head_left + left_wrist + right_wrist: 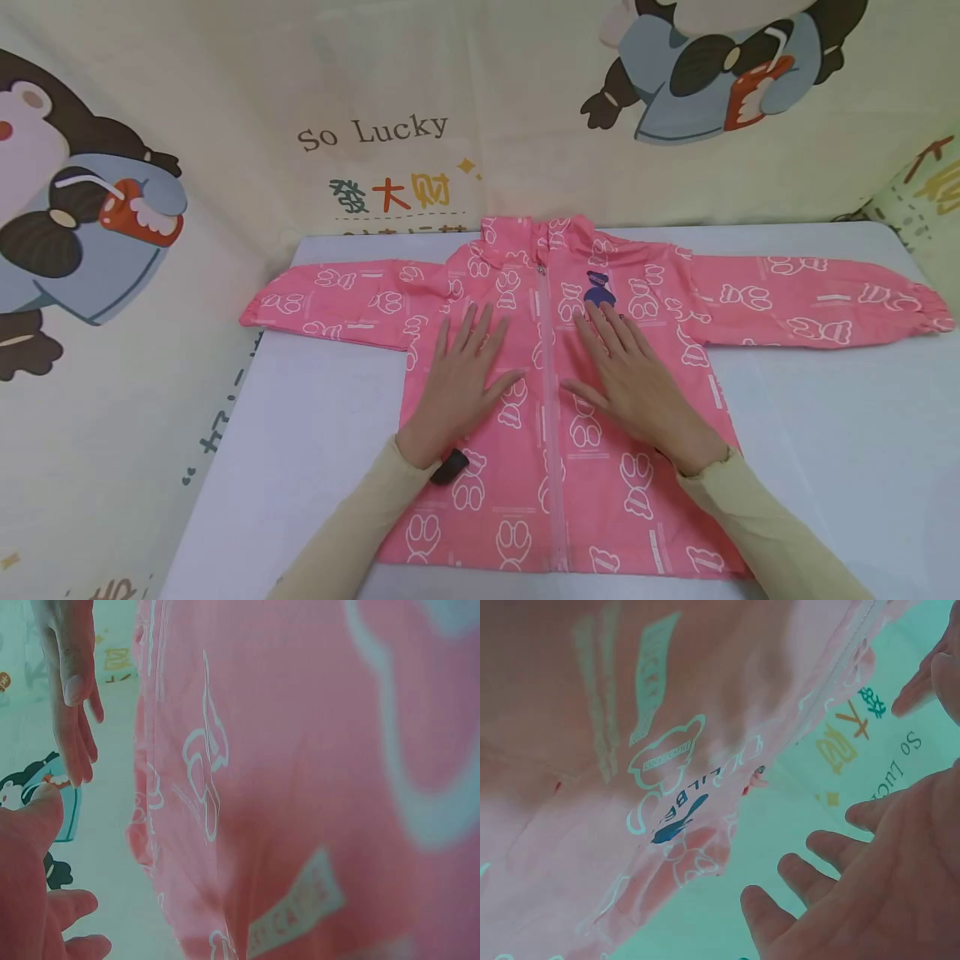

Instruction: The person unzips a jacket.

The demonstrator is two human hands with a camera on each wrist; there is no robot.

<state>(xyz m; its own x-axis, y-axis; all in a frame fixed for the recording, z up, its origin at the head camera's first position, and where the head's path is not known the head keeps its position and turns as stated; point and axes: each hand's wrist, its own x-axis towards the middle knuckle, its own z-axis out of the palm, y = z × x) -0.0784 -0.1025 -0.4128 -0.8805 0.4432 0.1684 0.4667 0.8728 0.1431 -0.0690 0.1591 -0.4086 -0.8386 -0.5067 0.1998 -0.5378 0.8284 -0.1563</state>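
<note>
A pink zip-up jacket (510,467) with white bear-like outline prints lies flat on a white table, its sleeves spread to both sides. The front zipper (552,417) is done up, and a dark blue print (598,288) marks the chest. Over the panel left of the zipper is my left hand (463,383), fingers straight and spread. My right hand (633,383) is held likewise over the other panel. Both wrist views show a gap between the fingers and the jacket cloth (300,750). Neither hand holds anything.
The white table (300,467) extends past the jacket on both sides. Behind it hangs a cream cloth (375,58) with cartoon figures and lettering, which also covers the left side. A small black object (450,467) shows at my left wrist.
</note>
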